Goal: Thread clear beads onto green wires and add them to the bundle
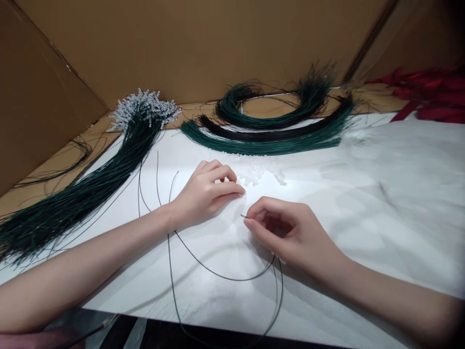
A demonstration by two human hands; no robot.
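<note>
My right hand [286, 232] pinches the tip of a thin dark green wire [218, 274] between thumb and forefinger; the wire loops down over the white sheet [381, 194] toward the front edge. My left hand [209, 191] rests on the sheet with its fingers curled and the fingertips pressed together at a small pile of clear white beads [259, 174]. Whether a bead sits between those fingertips is too small to tell. The two hands are a few centimetres apart.
A thick bundle of green wires with white bead tips [109, 160] lies at the left. Curved bundles of green and black wires [276, 131] lie at the back. Red ribbon material [428, 94] sits at the far right. Brown cardboard walls [181, 43] surround the back and left.
</note>
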